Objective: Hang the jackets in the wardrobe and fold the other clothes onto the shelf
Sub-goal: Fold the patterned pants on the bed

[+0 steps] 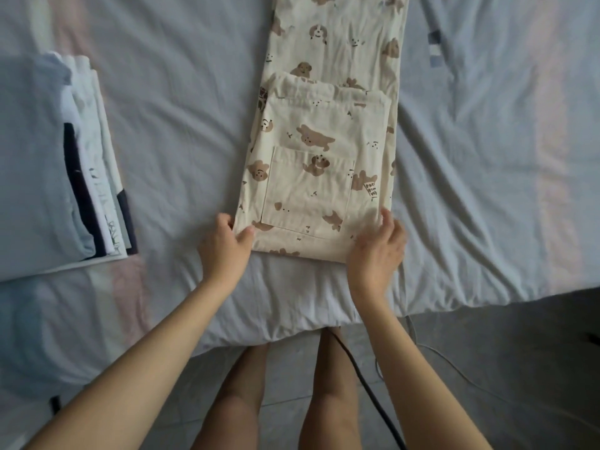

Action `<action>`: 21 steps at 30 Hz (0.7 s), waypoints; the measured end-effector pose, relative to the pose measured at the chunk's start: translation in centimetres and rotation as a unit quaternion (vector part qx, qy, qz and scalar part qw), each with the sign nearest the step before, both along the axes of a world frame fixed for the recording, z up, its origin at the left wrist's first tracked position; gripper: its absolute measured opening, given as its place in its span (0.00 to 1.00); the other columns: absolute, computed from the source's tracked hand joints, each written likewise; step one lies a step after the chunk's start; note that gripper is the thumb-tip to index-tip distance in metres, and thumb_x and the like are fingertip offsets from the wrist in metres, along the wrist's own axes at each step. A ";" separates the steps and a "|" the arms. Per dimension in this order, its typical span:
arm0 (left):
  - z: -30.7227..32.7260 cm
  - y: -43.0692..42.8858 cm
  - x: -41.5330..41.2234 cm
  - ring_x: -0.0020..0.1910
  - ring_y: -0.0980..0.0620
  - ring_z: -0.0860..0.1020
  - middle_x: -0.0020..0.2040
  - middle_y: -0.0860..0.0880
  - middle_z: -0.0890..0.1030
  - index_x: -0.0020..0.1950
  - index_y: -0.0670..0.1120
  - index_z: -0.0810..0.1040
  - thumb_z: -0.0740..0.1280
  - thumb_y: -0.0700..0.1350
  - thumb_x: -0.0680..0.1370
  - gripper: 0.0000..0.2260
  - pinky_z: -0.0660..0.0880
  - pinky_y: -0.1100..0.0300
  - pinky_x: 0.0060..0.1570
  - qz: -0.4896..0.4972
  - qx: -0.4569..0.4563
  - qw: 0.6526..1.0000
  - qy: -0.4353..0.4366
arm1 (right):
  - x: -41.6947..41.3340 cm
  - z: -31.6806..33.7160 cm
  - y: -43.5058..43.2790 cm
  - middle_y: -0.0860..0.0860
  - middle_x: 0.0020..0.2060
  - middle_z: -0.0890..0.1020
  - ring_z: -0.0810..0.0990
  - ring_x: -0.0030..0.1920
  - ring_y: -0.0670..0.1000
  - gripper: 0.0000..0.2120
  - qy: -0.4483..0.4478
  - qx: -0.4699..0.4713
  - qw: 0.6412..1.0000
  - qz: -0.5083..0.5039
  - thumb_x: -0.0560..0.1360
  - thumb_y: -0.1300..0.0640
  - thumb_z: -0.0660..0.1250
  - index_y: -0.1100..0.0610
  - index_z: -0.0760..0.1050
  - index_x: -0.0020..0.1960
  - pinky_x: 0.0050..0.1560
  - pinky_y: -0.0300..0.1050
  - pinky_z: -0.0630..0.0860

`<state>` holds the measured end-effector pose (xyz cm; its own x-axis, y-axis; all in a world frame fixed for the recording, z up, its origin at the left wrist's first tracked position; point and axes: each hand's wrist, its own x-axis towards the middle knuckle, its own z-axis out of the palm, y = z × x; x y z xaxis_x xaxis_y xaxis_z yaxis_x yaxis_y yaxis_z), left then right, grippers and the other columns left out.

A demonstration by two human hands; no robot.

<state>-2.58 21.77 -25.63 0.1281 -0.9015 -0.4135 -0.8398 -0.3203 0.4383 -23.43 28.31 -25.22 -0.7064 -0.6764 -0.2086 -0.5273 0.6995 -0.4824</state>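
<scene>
Cream trousers with a brown dog print [324,157] lie lengthwise on the bed [181,131], their near part folded over so a patch pocket faces up. My left hand [224,245] grips the near left corner of the fold, thumb on top. My right hand [376,245] holds the near right corner, fingers curled over the edge of the cloth. The far part of the trousers runs out of the top of the view.
A stack of folded clothes [65,164] in pale blue, white and navy sits on the bed at the left. The bed edge lies just in front of my legs. A black cable [367,388] and a thin white cable trail over the tiled floor at the lower right.
</scene>
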 end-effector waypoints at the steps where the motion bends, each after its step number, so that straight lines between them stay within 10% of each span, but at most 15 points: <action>1: 0.2 0.0 -0.5 0.57 0.35 0.73 0.56 0.37 0.76 0.58 0.39 0.69 0.64 0.58 0.71 0.26 0.68 0.44 0.55 -0.057 -0.060 0.995 -0.054 | 0.7 0.2 -0.3 0.58 0.70 0.66 0.62 0.71 0.58 0.26 0.050 -0.011 0.995 0.083 0.77 0.59 0.59 0.57 0.59 0.74 0.72 0.54 0.57; 5: -1.3 -0.6 -1.4 0.76 0.43 0.49 0.77 0.45 0.49 0.77 0.45 0.50 0.67 0.64 0.64 0.49 0.51 0.27 0.65 -0.415 -0.141 0.894 -0.094 | 1.4 -2.1 -1.5 0.52 0.76 0.59 0.53 0.76 0.52 0.31 0.140 -0.002 0.892 0.431 0.78 0.42 0.54 0.53 0.55 0.77 0.75 0.53 0.42; 10: -3.3 -1.8 1.4 0.77 0.47 0.41 0.77 0.50 0.34 0.77 0.46 0.36 0.68 0.67 0.66 0.55 0.52 0.24 0.63 -0.537 -0.053 0.818 -0.199 | -0.9 -4.5 0.9 0.47 0.76 0.50 0.48 0.76 0.46 0.42 0.125 0.123 0.902 0.394 0.72 0.27 0.45 0.51 0.47 0.77 0.73 0.58 0.35; 15: -3.0 -1.9 1.7 0.77 0.48 0.39 0.78 0.44 0.53 0.77 0.43 0.48 0.65 0.40 0.72 0.38 0.46 0.37 0.71 -0.527 -0.138 0.820 -0.178 | -2.1 -3.3 2.6 0.48 0.77 0.47 0.46 0.76 0.52 0.43 0.107 0.124 0.905 0.392 0.71 0.34 0.60 0.49 0.45 0.78 0.74 0.61 0.42; 21: -1.2 -2.9 1.4 0.60 0.40 0.78 0.61 0.36 0.78 0.63 0.34 0.75 0.50 0.33 0.68 0.26 0.71 0.49 0.63 -0.522 -0.252 0.812 -0.075 | -5.0 -1.2 2.4 0.53 0.72 0.67 0.68 0.71 0.56 0.31 0.136 0.007 0.900 0.415 0.71 0.67 0.68 0.56 0.67 0.73 0.73 0.54 0.58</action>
